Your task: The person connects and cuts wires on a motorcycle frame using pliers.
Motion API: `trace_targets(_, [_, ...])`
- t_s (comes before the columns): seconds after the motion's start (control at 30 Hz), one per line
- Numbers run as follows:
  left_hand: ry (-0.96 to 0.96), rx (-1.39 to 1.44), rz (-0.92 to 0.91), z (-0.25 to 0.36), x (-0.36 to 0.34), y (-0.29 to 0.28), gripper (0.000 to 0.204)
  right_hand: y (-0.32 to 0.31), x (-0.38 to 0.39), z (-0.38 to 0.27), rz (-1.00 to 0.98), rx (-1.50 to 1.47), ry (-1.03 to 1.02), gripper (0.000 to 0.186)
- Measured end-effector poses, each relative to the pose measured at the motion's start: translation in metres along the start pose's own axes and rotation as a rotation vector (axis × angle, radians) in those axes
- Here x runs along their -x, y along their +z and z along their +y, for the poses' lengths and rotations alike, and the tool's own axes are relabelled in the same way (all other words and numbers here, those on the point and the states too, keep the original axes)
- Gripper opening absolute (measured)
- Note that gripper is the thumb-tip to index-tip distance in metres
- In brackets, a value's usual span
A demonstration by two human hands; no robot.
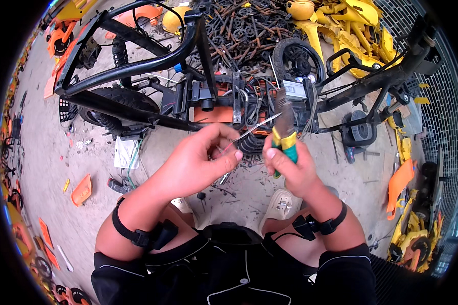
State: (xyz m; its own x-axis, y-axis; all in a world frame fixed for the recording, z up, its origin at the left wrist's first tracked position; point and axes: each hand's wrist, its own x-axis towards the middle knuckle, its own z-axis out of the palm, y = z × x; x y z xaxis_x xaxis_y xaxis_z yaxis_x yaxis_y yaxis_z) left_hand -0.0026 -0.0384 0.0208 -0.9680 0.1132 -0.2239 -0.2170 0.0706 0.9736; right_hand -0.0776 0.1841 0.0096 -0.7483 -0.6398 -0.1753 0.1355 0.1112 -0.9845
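My right hand [301, 168] is closed around the green and yellow handles of a pair of pliers [288, 142], whose dark jaws point up and away from me. Across from it, my left hand [196, 160] pinches a thin grey-white cable [257, 127], with a fine red strand showing by the fingers. The cable's far end slants up to the right, close to the pliers; whether the jaws touch it I cannot tell. Just beyond both hands lies a black vehicle frame [152, 118] with bundled wires [254, 109] in its middle.
A treaded wheel [119, 104] is under the frame's left side, another wheel [298, 61] behind it. Rusty metal parts [244, 33] are heaped at the back, yellow panels [353, 23] at back right. An orange piece [81, 190] lies on the floor at left.
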Motion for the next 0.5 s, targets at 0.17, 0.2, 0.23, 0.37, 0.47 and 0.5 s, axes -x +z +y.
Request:
trace_targets(0.17, [-0.11,-0.019,-0.099,0.003,0.002,0.003,0.018,-0.018,-0.001,-0.014,0.07,-0.063,-0.06,0.021])
trace_targets(0.2, [-0.089,-0.068,-0.096,0.005,0.003,0.005,0.025,-0.023,-0.001,-0.013,0.081,-0.072,-0.068,0.021])
trace_targets(0.23, [-0.064,-0.05,-0.123,0.005,0.003,0.006,0.028,-0.026,-0.001,-0.013,0.098,-0.107,-0.072,0.02])
trace_targets(0.37, [0.069,0.003,-0.195,0.011,0.009,0.011,0.036,-0.033,0.0,-0.011,0.169,-0.231,-0.073,0.017])
trace_targets(0.47, [0.313,-0.04,-0.156,0.011,0.009,0.013,0.037,-0.038,0.002,-0.008,0.201,-0.234,-0.066,0.018])
trace_targets(0.5, [0.447,-0.121,-0.098,0.011,0.007,0.014,0.04,-0.04,0.003,-0.006,0.196,-0.244,-0.038,0.018])
